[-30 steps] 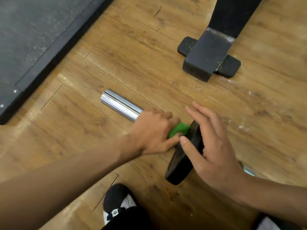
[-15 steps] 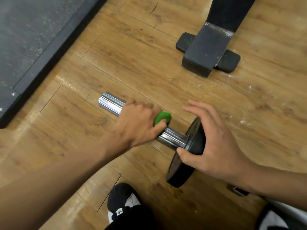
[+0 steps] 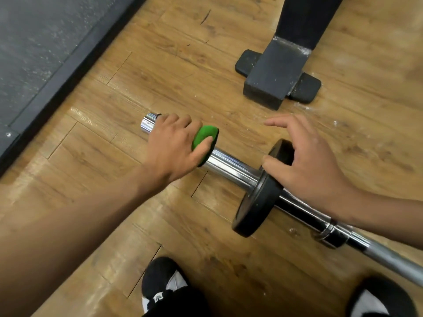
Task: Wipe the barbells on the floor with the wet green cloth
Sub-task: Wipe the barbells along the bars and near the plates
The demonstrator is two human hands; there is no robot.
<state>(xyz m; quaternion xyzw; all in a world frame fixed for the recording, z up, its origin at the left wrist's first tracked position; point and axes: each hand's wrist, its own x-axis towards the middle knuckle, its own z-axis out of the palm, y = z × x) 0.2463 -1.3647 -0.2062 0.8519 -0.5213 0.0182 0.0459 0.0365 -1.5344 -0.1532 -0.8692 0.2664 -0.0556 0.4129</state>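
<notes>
Gripping green cloth [image 3: 203,136] round gleaming chrome barbell [image 3: 231,167], my left hand [image 3: 174,145]; my right hand [image 3: 306,163] rests loose-fingered on black plate [image 3: 254,209].

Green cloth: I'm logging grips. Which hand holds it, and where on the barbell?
The left hand grips the green cloth wrapped round the chrome sleeve near its free end. The right hand only rests atop the black plate.

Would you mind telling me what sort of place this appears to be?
Most likely a gym: a chrome barbell with a black weight plate lies on the wood floor, near a dark speckled mat and an equipment frame's steel foot.
</notes>
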